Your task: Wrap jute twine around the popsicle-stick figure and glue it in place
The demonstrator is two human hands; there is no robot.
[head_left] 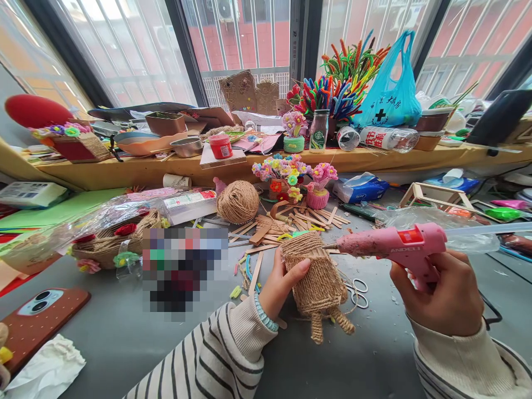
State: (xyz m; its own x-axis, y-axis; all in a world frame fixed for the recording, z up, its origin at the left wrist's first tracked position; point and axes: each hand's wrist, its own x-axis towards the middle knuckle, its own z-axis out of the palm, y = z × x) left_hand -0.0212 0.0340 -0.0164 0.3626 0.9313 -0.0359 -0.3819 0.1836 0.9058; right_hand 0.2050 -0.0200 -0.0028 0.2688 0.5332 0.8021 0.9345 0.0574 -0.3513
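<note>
My left hand (282, 282) grips a twine-wrapped piece (318, 277) above the grey table, thumb across its front. Two short twine-covered legs stick out at its lower end. In my right hand (444, 291) is a pink glue gun (390, 244), held by its handle, with a clear glue stick out of its back. Its nozzle points left and lies at the upper right edge of the wrapped piece; whether they touch I cannot tell. White-handled scissors (358, 292) lie just right of the piece. A ball of twine (238, 201) sits farther back.
Wooden sticks (260, 266) are scattered behind my left hand. A twine-wrapped basket with flowers (106, 249) stands at left, a brown phone (50, 316) and crumpled tissue (52, 368) nearer. Flower pots and a blue tissue pack (361, 188) line the back, below a cluttered ledge (166, 169).
</note>
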